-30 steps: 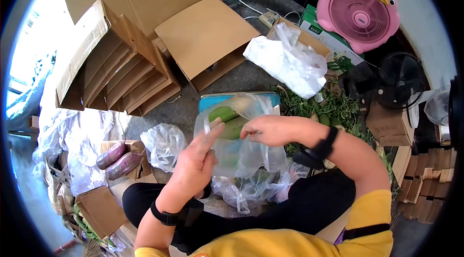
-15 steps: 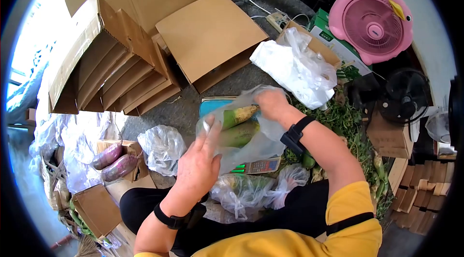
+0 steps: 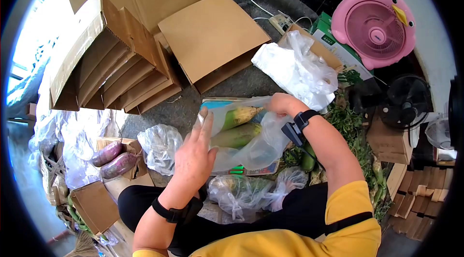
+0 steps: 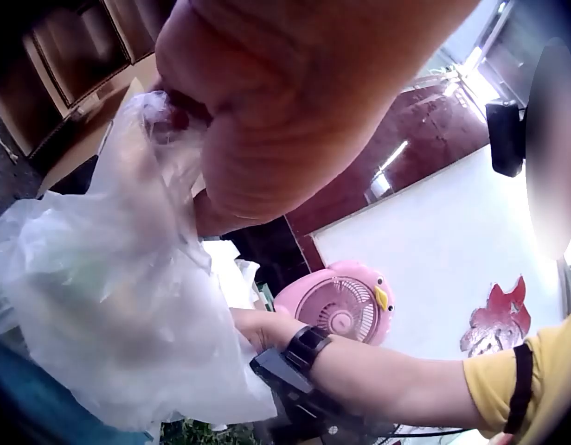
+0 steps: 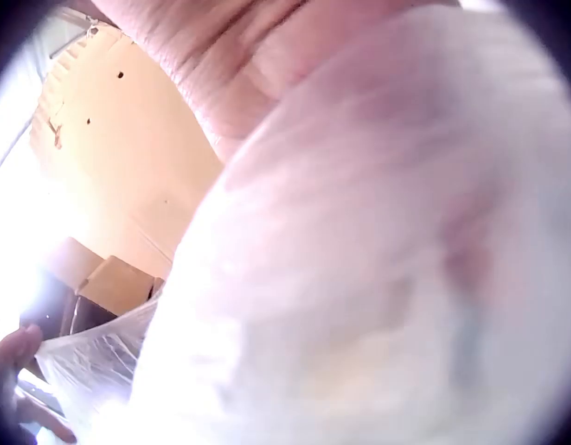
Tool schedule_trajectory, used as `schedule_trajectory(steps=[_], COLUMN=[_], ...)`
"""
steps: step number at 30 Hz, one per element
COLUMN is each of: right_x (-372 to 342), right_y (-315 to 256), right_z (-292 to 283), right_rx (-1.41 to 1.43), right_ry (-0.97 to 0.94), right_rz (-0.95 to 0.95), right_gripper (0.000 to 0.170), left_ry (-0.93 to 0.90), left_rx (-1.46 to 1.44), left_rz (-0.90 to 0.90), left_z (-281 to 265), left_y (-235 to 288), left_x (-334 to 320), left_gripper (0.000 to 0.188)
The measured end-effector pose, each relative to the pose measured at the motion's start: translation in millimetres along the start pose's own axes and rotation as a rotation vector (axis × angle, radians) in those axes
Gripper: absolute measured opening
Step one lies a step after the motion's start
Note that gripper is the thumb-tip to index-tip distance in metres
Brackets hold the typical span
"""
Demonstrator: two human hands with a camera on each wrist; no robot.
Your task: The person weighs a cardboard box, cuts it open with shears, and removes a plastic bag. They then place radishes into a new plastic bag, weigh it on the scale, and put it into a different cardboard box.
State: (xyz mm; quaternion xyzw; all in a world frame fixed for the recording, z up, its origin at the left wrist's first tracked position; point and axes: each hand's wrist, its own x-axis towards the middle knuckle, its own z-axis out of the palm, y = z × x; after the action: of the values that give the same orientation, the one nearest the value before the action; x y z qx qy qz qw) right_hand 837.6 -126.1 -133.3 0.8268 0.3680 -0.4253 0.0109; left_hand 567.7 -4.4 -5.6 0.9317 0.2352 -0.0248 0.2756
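A clear plastic bag (image 3: 227,160) holds two large green radishes, one above the other. The upper radish (image 3: 239,117) has a yellowish rough end; the lower radish (image 3: 237,136) is partly veiled by plastic. At the bag's left side, my left hand (image 3: 193,158) pinches its edge between extended fingers, the thumb apart. My right hand (image 3: 285,104) grips the opposite rim, its fingertips hidden by the hand itself. Beneath the bag lies a digital scale with a blue platform (image 3: 209,104) and lit green display (image 3: 237,168). In the left wrist view the bag (image 4: 128,306) hangs bunched from my fingers.
A filled, knotted plastic bag (image 3: 239,191) lies before my legs. Crumpled plastic (image 3: 162,148) and two purple roots (image 3: 118,165) are at left. White bags (image 3: 295,66), leafy greens (image 3: 343,117) and a pink fan (image 3: 377,27) stand right. Cardboard boxes (image 3: 212,37) fill the back.
My right hand has moved out and up to the bag's far right rim, spreading the bag wider and baring the radishes. My left hand has shifted slightly.
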Motion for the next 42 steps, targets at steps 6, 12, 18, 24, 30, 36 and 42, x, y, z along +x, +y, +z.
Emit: schedule_trajectory(steps=[6, 12, 18, 24, 30, 36, 42], right_x=[16.4, -44.4, -106.4, -201.5, -315.5, -396.0, -387.6], right_y=[16.3, -28.1, -124.4, -145.9, -120.0, -48.9, 51.4], right_z=[35.0, -11.7, -37.5, -92.2, -156.2, -146.7, -101.5], right_rx=[-0.304, 0.291, 0.046, 0.257, 0.35, 0.769, 0.64], right_ry=[-0.076, 0.164, 0.228, 0.262, 0.733, 0.895, 1.229], right_rz=[-0.027, -0.195, -0.552, -0.672, -0.881, -0.727, -0.168], right_gripper=[0.026, 0.026, 0.026, 0.023, 0.022, 0.018, 0.026], left_ry=[0.002, 0.083, 0.037, 0.11, 0.078, 0.192, 0.191], left_rx=[-0.005, 0.062, 0.162, 0.126, 0.096, 0.18, 0.156], left_rz=[0.007, -0.02, -0.107, -0.086, -0.035, -0.04, -0.03], left_z=[3.4, -2.6, -11.8, -10.4, 3.4, 7.2, 3.2], left_y=[1.5, -3.5, -6.3, -28.2, -33.9, -33.5, -19.6], left_x=[-3.6, -2.1, -1.6, -6.6, -3.2, 5.1, 4.6], left_gripper=[0.084, 0.082, 0.073, 0.071, 0.063, 0.068, 0.066])
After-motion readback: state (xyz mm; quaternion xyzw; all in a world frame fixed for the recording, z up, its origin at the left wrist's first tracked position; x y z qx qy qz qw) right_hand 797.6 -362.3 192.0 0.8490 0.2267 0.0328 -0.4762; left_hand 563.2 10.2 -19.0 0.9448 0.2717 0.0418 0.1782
